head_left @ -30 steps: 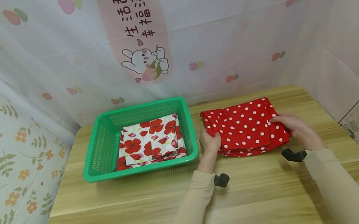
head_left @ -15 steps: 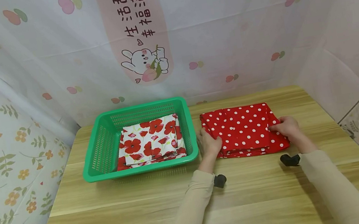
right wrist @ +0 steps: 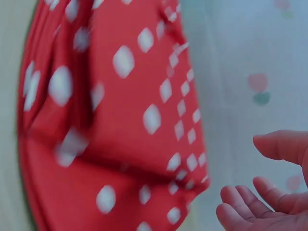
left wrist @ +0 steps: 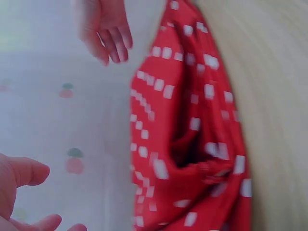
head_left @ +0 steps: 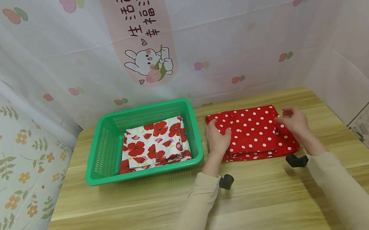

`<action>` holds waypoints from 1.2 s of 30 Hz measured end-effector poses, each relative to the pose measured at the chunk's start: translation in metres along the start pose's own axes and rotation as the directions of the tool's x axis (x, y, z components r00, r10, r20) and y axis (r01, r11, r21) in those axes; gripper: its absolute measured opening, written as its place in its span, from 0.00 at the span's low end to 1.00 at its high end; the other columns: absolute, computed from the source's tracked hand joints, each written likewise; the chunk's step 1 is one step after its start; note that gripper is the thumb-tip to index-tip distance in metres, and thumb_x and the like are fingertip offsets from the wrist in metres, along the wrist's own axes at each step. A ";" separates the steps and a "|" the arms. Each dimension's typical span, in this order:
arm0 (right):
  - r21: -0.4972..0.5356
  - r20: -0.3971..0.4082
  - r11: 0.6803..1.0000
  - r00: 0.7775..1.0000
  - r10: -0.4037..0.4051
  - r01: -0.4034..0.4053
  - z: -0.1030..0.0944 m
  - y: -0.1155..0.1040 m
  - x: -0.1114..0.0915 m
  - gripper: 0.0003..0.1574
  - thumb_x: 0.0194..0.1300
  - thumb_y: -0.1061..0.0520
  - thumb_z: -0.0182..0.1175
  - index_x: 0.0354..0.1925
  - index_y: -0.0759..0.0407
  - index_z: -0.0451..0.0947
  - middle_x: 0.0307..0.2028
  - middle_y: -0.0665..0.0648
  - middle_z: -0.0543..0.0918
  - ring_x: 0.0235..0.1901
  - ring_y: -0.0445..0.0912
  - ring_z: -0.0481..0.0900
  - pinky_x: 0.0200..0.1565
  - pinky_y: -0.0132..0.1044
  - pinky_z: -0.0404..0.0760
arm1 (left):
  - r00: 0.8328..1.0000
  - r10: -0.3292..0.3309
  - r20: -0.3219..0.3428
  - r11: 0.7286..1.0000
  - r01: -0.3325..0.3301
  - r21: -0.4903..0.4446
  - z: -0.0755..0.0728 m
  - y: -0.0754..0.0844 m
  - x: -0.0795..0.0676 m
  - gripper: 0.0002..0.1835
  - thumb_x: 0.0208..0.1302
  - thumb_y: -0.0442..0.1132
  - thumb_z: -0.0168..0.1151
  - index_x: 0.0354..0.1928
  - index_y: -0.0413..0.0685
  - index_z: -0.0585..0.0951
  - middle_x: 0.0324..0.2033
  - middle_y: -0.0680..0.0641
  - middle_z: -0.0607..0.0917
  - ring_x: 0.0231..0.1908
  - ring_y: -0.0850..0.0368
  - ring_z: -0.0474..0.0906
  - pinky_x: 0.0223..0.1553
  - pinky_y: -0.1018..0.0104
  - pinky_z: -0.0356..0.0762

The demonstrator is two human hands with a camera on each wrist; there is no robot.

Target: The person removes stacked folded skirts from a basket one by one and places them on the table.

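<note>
A folded red cloth with white polka dots [head_left: 251, 130] lies on the table, its layers showing along the near edge. At its left end is my left hand [head_left: 219, 141], thumb and fingers spread and relaxed. By the right end hovers my right hand [head_left: 295, 123], fingers loosely bent and nothing in them. The left wrist view has the left hand's fingers [left wrist: 31, 172] apart from the cloth, which bulges in loose folds at this end. From the right wrist, the fingers [right wrist: 240, 207] also appear off the cloth [right wrist: 130, 120], with a gap between.
Left of the cloth stands a green plastic basket [head_left: 147, 174] holding folded white fabric with red poppies [head_left: 154, 144]. The wooden table [head_left: 134, 229] ends at a printed curtain [head_left: 231, 42] behind. A black wrist mount [head_left: 226, 182] sticks out from the left sleeve.
Both hands have come off the polka-dot cloth: the left fingers have spread and lifted, and the right has released its edge and risen slightly. The basket has stayed in place.
</note>
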State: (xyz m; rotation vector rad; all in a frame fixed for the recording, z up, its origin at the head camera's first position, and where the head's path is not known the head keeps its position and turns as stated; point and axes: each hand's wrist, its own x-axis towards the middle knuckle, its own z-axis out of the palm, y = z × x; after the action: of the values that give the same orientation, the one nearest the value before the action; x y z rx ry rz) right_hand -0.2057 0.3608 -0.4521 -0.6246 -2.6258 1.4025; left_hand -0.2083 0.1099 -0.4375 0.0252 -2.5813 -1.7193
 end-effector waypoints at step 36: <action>0.309 0.236 0.900 0.892 -0.385 0.307 0.080 -0.143 -0.068 0.28 0.64 0.62 0.58 0.60 0.70 0.64 0.55 0.69 0.71 0.56 0.58 0.71 0.57 0.49 0.70 | 0.985 0.141 -0.101 0.971 -0.157 -0.179 -0.131 -0.002 -0.001 0.27 0.63 0.34 0.58 0.62 0.34 0.65 0.59 0.36 0.71 0.61 0.42 0.64 0.61 0.49 0.63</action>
State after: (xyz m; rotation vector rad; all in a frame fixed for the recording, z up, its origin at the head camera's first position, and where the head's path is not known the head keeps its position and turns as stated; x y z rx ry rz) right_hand -0.2094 0.2015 -0.3738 0.0980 -2.5073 1.7858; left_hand -0.2022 -0.0115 -0.3890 -0.0953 -2.2870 -1.8515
